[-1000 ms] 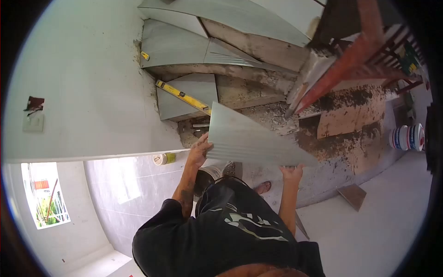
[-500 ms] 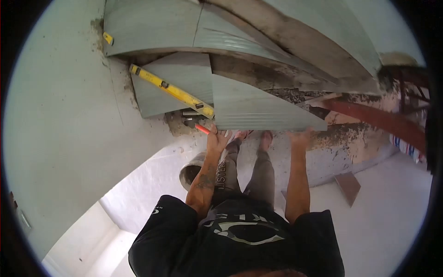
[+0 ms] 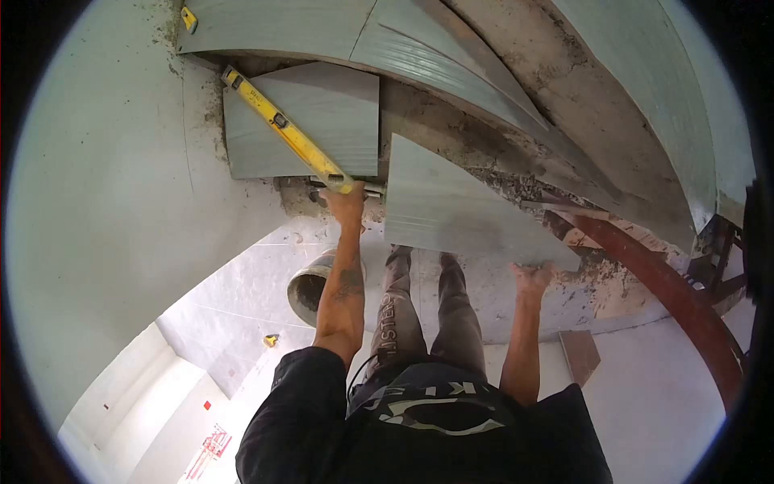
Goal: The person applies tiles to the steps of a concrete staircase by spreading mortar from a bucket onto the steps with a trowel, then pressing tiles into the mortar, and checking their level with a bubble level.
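A yellow spirit level (image 3: 282,125) lies slanted across a grey tile (image 3: 322,113) set on the step. At the level's lower end my left hand (image 3: 345,206) is closed around it; part of the fingers is hidden. A cut grey tile (image 3: 459,206) with a slanting far edge stands to the right, apart from the set tile by a gap. My right hand (image 3: 532,278) grips its near edge close to the right corner. Beside my left hand, some metal tool (image 3: 371,190) shows only in part.
A bucket (image 3: 309,292) stands left of my legs. A curved red metal beam (image 3: 669,282) runs along the right. Higher up is another tiled step (image 3: 282,28) with a small yellow tool (image 3: 189,19) on it. A tile offcut (image 3: 580,355) leans at lower right.
My left hand has left the cut tile's corner and moved left to the level's lower end. The orange stick by it no longer shows. My right hand stays on the tile; the view has shifted.
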Demonstrator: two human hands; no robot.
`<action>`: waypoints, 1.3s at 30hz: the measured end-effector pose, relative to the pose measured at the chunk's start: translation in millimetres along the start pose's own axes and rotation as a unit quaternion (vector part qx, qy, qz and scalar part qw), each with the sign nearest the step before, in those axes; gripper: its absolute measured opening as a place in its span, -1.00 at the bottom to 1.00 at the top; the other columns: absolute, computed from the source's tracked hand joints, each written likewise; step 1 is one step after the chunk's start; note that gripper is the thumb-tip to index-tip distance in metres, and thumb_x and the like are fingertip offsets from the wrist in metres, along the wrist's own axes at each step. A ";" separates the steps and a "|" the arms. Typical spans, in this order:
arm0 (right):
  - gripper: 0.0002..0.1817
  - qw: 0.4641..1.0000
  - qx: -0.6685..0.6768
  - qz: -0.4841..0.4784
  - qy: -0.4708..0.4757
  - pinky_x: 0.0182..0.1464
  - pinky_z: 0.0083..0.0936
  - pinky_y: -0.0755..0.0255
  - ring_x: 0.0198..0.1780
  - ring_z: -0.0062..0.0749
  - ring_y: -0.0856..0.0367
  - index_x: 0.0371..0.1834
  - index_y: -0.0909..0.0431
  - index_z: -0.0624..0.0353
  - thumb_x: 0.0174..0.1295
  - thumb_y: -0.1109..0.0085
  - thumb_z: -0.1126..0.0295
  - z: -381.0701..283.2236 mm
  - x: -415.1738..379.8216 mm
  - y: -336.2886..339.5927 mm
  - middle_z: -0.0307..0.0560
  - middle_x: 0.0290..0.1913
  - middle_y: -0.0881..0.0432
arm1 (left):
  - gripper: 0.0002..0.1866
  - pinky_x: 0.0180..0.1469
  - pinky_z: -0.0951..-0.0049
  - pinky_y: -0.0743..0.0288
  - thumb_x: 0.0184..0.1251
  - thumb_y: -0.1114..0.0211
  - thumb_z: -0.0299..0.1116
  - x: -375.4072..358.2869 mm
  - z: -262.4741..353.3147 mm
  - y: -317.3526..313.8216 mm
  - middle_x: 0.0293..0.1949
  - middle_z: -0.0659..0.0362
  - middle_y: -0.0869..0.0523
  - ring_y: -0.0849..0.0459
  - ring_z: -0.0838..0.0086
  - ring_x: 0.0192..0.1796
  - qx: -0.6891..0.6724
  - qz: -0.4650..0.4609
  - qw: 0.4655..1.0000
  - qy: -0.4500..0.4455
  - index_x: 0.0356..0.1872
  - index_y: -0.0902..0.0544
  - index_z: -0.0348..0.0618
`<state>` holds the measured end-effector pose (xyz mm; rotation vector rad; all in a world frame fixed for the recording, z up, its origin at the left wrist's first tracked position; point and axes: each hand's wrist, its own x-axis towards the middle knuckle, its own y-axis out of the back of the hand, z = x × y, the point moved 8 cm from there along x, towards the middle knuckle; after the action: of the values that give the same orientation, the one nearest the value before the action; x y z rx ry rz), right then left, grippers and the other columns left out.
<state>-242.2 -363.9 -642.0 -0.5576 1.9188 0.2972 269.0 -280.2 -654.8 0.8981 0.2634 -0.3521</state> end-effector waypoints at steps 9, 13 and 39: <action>-0.23 0.996 -0.021 -0.090 -0.005 0.45 0.38 0.39 0.60 0.06 0.20 0.58 0.03 -0.05 0.46 0.44 -0.27 35.9 3.1 -70.3 -0.04 0.60 0.06 | -0.65 -0.09 0.26 -0.50 0.50 -0.10 -0.16 -97.3 -43.5 15.5 0.10 0.10 -0.54 -0.56 0.23 0.00 -0.139 -0.172 0.963 0.154 0.10 -0.48 -0.19; -0.24 0.989 -0.041 -0.141 0.019 0.38 0.39 0.08 0.57 0.04 0.08 0.57 0.03 -0.09 0.46 0.45 -0.28 24.7 5.4 -98.1 -0.03 0.57 -0.01 | -0.67 0.02 0.23 -0.44 0.57 0.00 -0.12 -120.9 -36.0 -41.4 0.07 0.22 -0.54 -0.49 0.37 0.15 -0.442 -0.212 0.827 0.274 0.14 -0.48 -0.06; -0.33 0.988 -0.024 -0.150 -0.033 0.49 0.31 0.26 0.57 -0.03 0.05 0.55 -0.04 -0.04 0.51 0.41 -0.15 48.8 59.6 -138.0 -0.03 0.58 0.00 | -0.64 0.39 -0.15 -0.27 0.62 0.13 -0.38 -77.2 -16.7 -99.0 0.34 0.08 -0.39 -0.38 0.20 0.39 -0.599 -0.219 0.731 0.241 0.34 -0.31 -0.17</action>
<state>-152.5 -475.1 -709.5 -0.8473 1.7383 0.1648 157.3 -309.0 -707.0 -0.4191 1.0586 -0.2888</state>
